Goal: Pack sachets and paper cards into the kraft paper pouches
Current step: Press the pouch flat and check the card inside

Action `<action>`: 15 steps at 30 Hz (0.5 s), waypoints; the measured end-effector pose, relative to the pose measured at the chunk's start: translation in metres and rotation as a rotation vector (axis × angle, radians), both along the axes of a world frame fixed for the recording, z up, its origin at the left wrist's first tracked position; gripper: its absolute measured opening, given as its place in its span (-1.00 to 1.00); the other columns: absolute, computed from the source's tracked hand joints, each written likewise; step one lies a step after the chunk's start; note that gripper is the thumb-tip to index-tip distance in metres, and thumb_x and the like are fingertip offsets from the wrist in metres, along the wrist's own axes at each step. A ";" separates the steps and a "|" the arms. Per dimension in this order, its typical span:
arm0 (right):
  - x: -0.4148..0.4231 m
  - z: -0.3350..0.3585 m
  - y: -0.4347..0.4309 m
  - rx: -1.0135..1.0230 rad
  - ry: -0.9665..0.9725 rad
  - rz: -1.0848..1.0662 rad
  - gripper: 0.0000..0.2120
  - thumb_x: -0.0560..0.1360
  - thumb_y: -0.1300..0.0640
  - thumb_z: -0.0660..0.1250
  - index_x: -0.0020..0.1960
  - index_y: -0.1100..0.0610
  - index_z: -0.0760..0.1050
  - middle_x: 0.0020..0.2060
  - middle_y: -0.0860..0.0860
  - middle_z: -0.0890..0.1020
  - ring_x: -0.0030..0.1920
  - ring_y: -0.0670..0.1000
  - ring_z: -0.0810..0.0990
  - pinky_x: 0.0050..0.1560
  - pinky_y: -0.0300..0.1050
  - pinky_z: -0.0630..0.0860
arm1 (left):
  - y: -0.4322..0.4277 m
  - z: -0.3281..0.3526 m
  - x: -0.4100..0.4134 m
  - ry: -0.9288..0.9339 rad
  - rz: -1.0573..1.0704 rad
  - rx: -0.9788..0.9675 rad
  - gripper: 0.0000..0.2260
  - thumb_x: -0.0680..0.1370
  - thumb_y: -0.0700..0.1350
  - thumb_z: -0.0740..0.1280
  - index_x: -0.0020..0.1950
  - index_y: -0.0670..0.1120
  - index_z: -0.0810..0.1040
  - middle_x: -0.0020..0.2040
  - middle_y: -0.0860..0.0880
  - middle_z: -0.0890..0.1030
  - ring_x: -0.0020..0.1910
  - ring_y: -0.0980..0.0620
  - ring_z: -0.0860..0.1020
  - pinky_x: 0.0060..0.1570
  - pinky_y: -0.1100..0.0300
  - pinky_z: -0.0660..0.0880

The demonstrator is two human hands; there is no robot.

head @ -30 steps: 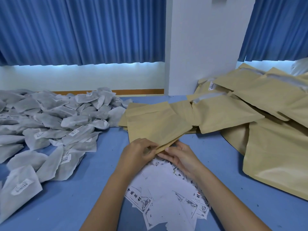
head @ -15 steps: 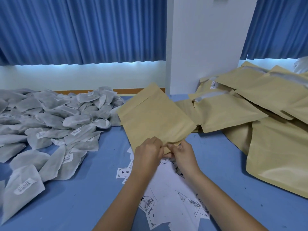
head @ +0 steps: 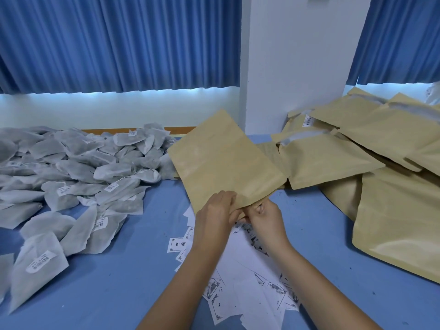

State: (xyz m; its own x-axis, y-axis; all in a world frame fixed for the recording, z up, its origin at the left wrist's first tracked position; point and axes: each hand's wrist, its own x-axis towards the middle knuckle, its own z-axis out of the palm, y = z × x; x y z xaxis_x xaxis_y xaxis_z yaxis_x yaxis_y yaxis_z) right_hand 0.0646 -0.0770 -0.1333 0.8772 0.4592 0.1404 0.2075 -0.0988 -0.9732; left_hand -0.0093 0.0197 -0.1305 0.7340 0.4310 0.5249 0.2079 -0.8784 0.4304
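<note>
A flat kraft paper pouch [head: 221,160] stands tilted up off the blue table, its far end raised. My left hand [head: 214,217] and my right hand [head: 265,219] both pinch its near edge, close together. Beneath my hands and forearms lies a loose pile of white paper cards [head: 247,279] with black prints. A wide heap of grey sachets [head: 71,177] with white barcode labels covers the table's left side. More kraft pouches [head: 371,144] are heaped at the right, some showing white contents at their mouths.
A white pillar [head: 292,63] rises behind the pouch, with blue curtains [head: 119,41] on both sides. A big kraft pouch [head: 400,217] lies at the right edge. Blue tabletop [head: 133,270] shows between the sachets and the cards.
The pouch went from lying on the stack to being lifted and tilted upright. Both hands moved closer together at its near edge; little differs from half a second ago.
</note>
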 end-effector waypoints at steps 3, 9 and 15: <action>0.000 -0.003 0.000 -0.077 -0.020 -0.012 -0.65 0.51 0.24 0.30 -0.39 0.27 0.28 -0.59 0.07 0.42 -0.51 0.05 0.44 -0.38 -0.13 0.26 | -0.002 -0.001 0.001 0.005 -0.014 0.010 -0.88 0.57 -0.17 0.27 -0.03 -0.19 0.57 -0.07 -0.07 0.59 -0.06 -0.06 0.52 -0.12 -0.01 0.46; -0.006 0.002 0.001 0.038 0.157 0.079 -0.84 0.54 0.34 0.25 -0.20 0.20 0.49 -0.53 -0.03 0.56 -0.46 -0.13 0.60 -0.33 -0.29 0.50 | -0.002 0.006 -0.002 -0.153 0.191 -0.196 -0.80 0.61 -0.16 0.21 -0.18 -0.16 0.29 -0.37 -0.13 0.39 -0.37 -0.16 0.35 -0.40 0.08 0.23; -0.006 -0.003 0.006 0.065 0.201 0.017 -0.85 0.48 0.29 0.28 -0.04 0.38 0.53 -0.23 0.28 0.66 -0.22 0.26 0.67 -0.14 0.14 0.62 | -0.006 0.008 -0.006 0.147 0.086 0.032 -0.65 0.51 -0.11 0.25 0.29 0.11 0.37 0.11 0.08 0.39 -0.14 0.05 0.45 -0.36 0.22 0.25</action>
